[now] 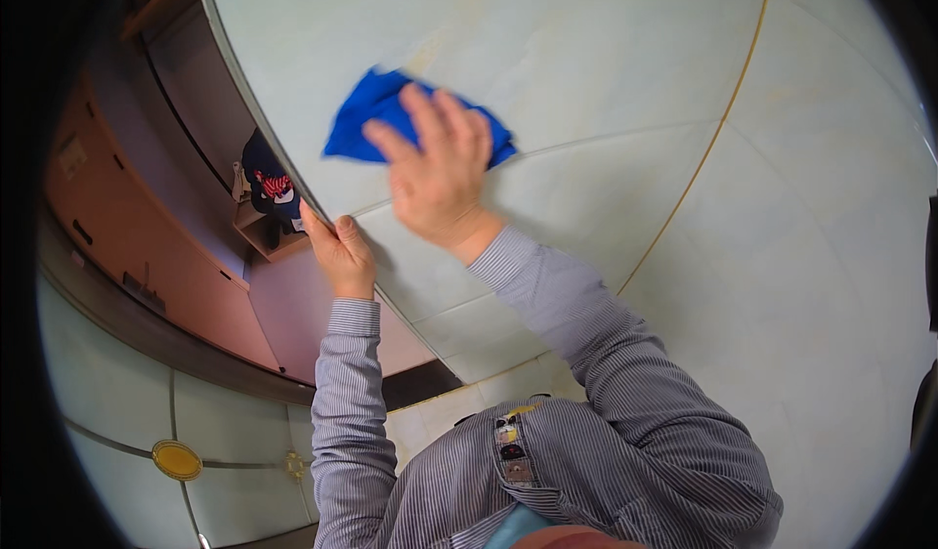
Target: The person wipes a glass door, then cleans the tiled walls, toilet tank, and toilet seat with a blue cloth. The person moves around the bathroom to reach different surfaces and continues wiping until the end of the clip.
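Note:
A blue cloth (354, 124) lies spread against a pale marble-look tiled wall panel (586, 58). Over the cloth is my right hand (440, 168), slightly blurred, its fingers spread and pressing the fabric to the tiles. Lower left of it, my left hand (341, 252) grips the metal-trimmed edge (253, 102) of the panel, thumb on the tiled face. The fingers of that hand go round to the far side of the edge and are partly hidden.
Beyond the edge is an opening with an orange-brown door (146, 234) and a wooden shelf unit (275, 245). Dark clothing (264, 168) with a red-striped motif is there. At lower left, a tiled surface bears a gold oval ornament (176, 460). A gold line (722, 128) runs down the wall.

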`<state>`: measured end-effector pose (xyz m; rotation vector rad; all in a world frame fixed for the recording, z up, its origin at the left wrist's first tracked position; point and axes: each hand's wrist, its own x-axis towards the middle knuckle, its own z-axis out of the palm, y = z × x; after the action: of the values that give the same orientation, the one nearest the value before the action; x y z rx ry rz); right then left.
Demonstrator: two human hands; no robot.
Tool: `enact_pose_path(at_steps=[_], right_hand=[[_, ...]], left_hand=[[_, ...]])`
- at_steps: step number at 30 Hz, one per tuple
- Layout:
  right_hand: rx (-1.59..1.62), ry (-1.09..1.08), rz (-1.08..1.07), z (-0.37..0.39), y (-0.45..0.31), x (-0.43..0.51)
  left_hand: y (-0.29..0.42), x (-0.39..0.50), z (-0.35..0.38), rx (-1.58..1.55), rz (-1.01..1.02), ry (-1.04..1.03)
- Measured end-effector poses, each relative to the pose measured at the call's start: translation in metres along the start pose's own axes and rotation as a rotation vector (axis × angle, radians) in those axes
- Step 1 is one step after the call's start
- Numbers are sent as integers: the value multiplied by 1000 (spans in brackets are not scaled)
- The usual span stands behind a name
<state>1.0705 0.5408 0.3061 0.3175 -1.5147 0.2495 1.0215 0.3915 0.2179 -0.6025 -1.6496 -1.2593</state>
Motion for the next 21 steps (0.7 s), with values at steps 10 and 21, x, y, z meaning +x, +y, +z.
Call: enact_pose_path(at_steps=[10,21], right_hand=[[101,-66,-170,7,-18,-7],[-250,181,33,-84,211,34]], left_hand=[[-4,-1,0,0,31,52],[-5,-7,-2,60,-53,88]])
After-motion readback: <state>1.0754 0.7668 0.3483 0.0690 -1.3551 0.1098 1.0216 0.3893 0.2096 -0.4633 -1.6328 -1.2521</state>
